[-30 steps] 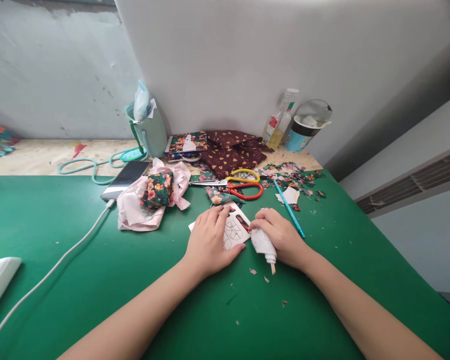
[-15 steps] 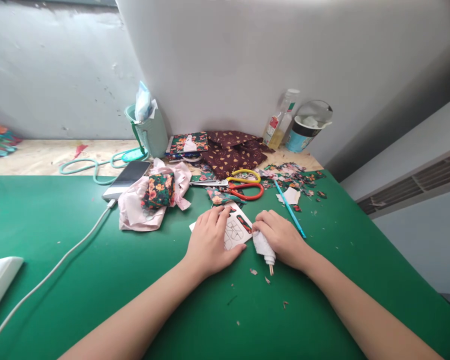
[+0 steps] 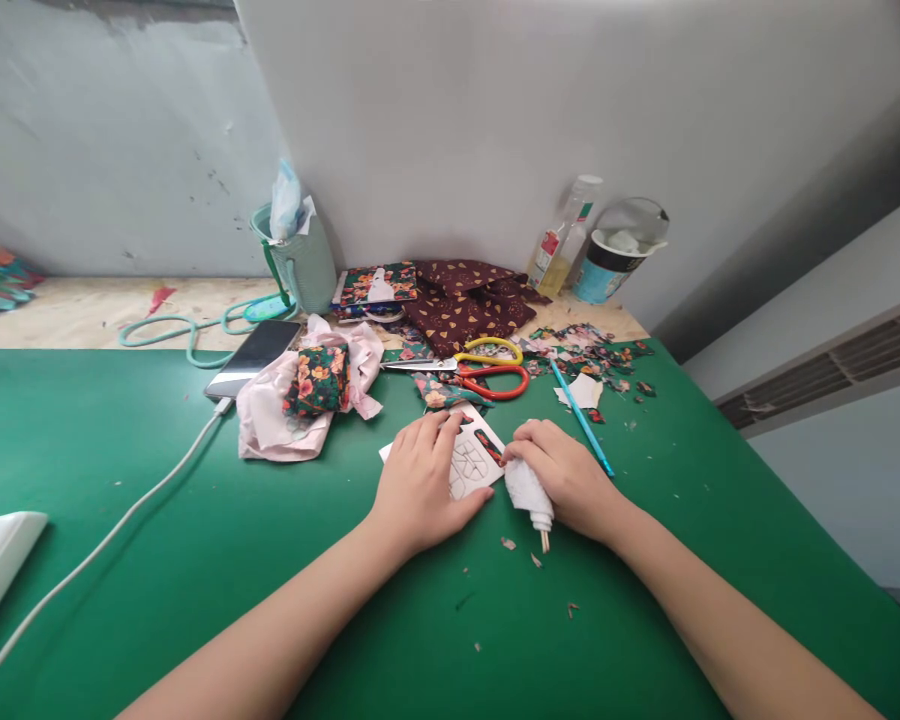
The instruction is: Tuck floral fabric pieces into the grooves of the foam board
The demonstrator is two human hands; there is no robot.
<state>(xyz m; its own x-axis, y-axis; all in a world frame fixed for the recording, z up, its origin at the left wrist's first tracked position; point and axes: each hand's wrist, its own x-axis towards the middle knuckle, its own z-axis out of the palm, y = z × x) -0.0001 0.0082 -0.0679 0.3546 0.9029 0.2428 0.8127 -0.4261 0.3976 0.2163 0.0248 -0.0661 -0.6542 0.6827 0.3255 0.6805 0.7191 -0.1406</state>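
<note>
My left hand point(image 3: 423, 478) lies flat with its fingers spread over a white card point(image 3: 474, 477), pressing it to the table. Drawn outlines and dark floral patches show on the part of the card that is not covered. My right hand point(image 3: 566, 478) is closed around a thin stick tool wrapped in white tissue point(image 3: 528, 494), its wooden ends poking out below. The front of this tool is at the card's right edge; its tip is hidden by my fingers. Scissors point(image 3: 487, 372) with one yellow and one red handle lie just beyond the card.
Floral fabric scraps point(image 3: 592, 352) and a blue pencil point(image 3: 581, 417) lie to the right. Pink cloth point(image 3: 277, 425) and a plugged-in phone point(image 3: 253, 358) are on the left. Along the wall stand a green container point(image 3: 311, 265), maroon fabric point(image 3: 469, 300), a bottle point(image 3: 562, 245) and a paper cup point(image 3: 604, 275).
Almost nothing differs. The right hand and its wrapped tool have shifted very slightly, while the left hand keeps its place on the card.
</note>
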